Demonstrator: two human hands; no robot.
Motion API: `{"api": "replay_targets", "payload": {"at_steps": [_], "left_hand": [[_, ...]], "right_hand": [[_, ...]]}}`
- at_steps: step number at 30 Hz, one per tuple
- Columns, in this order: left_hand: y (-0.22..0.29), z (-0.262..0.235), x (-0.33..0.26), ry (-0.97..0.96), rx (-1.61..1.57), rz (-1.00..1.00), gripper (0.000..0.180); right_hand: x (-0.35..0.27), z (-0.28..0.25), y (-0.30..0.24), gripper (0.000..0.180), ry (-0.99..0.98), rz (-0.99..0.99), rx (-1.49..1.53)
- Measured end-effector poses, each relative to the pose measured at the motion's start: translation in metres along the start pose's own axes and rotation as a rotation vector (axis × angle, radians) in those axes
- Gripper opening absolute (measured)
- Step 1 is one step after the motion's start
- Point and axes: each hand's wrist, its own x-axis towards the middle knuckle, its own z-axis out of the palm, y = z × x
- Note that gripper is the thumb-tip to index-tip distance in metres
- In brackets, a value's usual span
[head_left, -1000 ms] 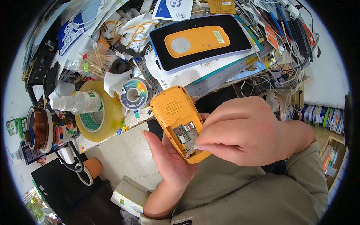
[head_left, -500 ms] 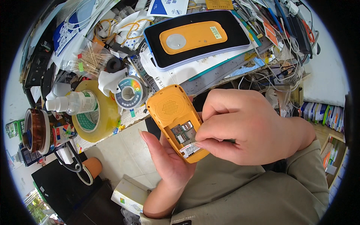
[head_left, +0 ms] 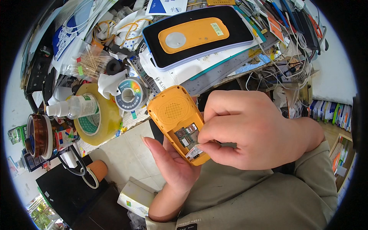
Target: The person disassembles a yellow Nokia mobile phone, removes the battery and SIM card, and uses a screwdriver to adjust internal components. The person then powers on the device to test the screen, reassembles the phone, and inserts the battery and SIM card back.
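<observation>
An orange mobile phone (head_left: 174, 111) lies tilted in my left hand (head_left: 173, 168), its back toward me. The fingers wrap round it from beneath, with the thumb free at its left side. Its back cover is off, so the battery bay with SIM and card slots (head_left: 186, 137) shows, and a white printed label (head_left: 194, 152) sits at the lower end. Over the bay's right edge, my right hand (head_left: 245, 130) pinches with thumb and forefinger beside the label. What the fingertips grip is hidden. An orange back cover (head_left: 193, 34) rests inside-up on a black-padded tray (head_left: 237, 27) on the bench.
On the bench's left are a solder spool (head_left: 131, 94), a yellow tape roll (head_left: 109, 126), a spray bottle (head_left: 82, 106) and a bag of cotton swabs (head_left: 90, 61). Tangled cables (head_left: 295, 73) hang at the right. A white box (head_left: 136, 197) stands low at the left.
The label in the battery bay looks slightly more tilted beside my right fingertips. My left hand keeps its hold on the phone. The whole view has shifted a little.
</observation>
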Motion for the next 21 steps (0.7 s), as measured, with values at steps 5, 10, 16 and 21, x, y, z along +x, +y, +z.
{"api": "replay_targets", "payload": {"at_steps": [5,10,16,21], "left_hand": [[-0.001,0.000,0.000,-0.008,0.009,-0.002,0.086],[0.000,-0.005,0.004,-0.140,0.031,0.013,0.085],[-0.006,-0.005,0.006,-0.203,-0.103,0.041,0.084],[-0.002,-0.002,0.008,-0.251,0.365,0.134,0.068]], "right_hand": [[-0.001,-0.003,0.001,0.017,-0.045,0.031,0.026],[0.001,-0.001,0.004,0.020,-0.023,-0.027,0.007],[-0.001,-0.004,-0.001,0.046,0.012,0.083,0.039],[-0.006,0.002,-0.001,0.075,0.138,0.125,0.077]]}}
